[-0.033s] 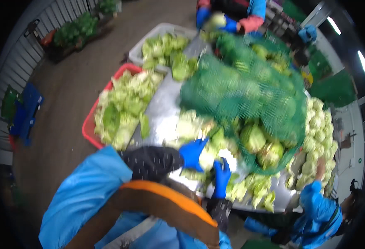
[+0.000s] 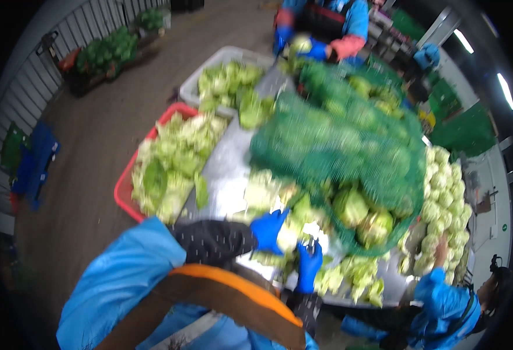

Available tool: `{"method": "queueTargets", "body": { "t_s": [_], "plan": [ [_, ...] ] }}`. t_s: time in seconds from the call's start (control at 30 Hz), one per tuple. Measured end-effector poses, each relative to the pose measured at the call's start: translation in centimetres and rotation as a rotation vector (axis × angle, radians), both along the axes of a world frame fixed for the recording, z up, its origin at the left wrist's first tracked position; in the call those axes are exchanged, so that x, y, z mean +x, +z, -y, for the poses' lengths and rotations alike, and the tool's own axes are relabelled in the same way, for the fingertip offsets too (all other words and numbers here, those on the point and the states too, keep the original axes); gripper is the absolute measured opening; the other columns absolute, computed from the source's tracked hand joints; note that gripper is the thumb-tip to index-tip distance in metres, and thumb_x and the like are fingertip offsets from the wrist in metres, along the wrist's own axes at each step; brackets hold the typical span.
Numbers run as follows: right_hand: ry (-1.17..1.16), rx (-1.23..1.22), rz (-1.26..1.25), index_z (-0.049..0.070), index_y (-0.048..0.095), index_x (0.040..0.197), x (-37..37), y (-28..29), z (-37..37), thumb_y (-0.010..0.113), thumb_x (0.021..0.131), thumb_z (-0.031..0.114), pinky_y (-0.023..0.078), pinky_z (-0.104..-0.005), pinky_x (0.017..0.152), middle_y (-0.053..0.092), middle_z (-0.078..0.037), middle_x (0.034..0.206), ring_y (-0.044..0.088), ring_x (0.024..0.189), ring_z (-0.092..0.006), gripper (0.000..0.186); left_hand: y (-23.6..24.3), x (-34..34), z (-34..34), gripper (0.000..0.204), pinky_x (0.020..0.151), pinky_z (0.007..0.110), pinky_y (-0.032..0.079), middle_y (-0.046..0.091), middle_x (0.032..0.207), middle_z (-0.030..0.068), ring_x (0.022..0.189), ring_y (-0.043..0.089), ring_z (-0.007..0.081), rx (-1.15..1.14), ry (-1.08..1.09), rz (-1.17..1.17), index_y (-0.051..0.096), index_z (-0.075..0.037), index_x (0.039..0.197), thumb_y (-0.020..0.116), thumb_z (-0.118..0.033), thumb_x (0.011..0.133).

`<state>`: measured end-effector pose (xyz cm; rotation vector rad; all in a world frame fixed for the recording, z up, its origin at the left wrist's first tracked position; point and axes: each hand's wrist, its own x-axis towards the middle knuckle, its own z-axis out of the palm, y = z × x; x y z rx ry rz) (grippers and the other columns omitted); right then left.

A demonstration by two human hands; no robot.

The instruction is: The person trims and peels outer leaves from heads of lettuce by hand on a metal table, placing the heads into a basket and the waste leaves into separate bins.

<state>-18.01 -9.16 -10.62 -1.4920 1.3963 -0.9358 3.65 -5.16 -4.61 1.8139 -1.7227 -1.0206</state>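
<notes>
My left hand [image 2: 270, 232], in a blue glove, cups the near-left side of a pale cabbage [image 2: 288, 234], with finger and thumb apart around it. Just right of that cabbage is my right hand [image 2: 309, 267], also gloved in blue, its fingers curled in. A small dark shape shows at its fingertips, too blurred to name. Loose cabbage leaves [image 2: 262, 189] lie on the metal table beyond my hands, and more trimmed leaves [image 2: 355, 274] lie to the right. A green mesh sack [image 2: 338, 146] full of cabbages stands open toward me, with whole cabbages [image 2: 351, 207] at its mouth.
At left, a red crate [image 2: 125, 192] and a white crate [image 2: 189, 87] hold leaves. Trimmed cabbages [image 2: 443, 198] are piled at right, where a co-worker's arm [image 2: 437, 286] reaches in. Another co-worker [image 2: 320, 23] handles a cabbage across the table [image 2: 218, 157]. A loaded cart [image 2: 104, 58] stands far left.
The view has shifted slightly, so the table sits lower in the picture. My right hand's fingers look more curled, while my left hand stays at the cabbage.
</notes>
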Motion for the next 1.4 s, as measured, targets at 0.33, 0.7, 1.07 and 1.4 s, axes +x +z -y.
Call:
{"method": "queueTargets", "body": {
  "t_s": [0.33,0.7,1.07,1.4],
  "plan": [
    [0.106,-0.059,-0.308,0.009,0.066,0.109,-2.0,6.0,-8.5,0.066,0.082,0.014,0.048,-0.0316,0.058,0.065,-0.012,0.07,0.06,0.061,-0.0173,0.028,2.7,2.1,-0.2,0.124,0.105,0.047,0.037,0.037,0.14,0.0244,0.126,0.041,0.0432,0.001,-0.155,0.049,0.017,-0.012,0.149,0.088,-0.045,0.053],
    [0.138,-0.136,-0.54,0.01,0.057,0.117,-2.3,5.8,-7.8,0.057,0.085,0.009,0.051,-0.0425,0.064,0.067,-0.017,0.096,0.065,0.078,-0.0374,0.032,4.8,-3.0,3.6,0.123,0.098,0.051,0.04,0.042,0.133,0.0249,0.123,0.043,0.0391,0.202,-0.063,0.357,0.024,0.0,0.144,0.082,-0.056,0.051],
    [0.21,-0.073,-0.64,0.006,0.053,0.105,-1.3,4.9,-5.1,0.055,0.088,0.015,0.049,-0.0483,0.061,0.066,-0.019,0.086,0.064,0.074,-0.0399,0.02,5.0,-3.8,4.7,0.115,0.094,0.051,0.041,0.043,0.127,0.0247,0.119,0.044,0.038,0.24,-0.108,0.432,0.03,0.004,0.138,0.079,-0.055,0.053],
    [0.116,0.169,-0.471,0.006,0.055,0.111,-1.6,1.3,-2.3,0.051,0.086,0.012,0.05,-0.0466,0.069,0.065,-0.025,0.091,0.063,0.085,-0.0422,0.026,3.1,-1.5,1.9,0.115,0.099,0.048,0.04,0.04,0.132,0.0238,0.121,0.043,0.0395,0.122,-0.015,0.204,0.028,-0.004,0.141,0.083,-0.052,0.053]
  ]
}}
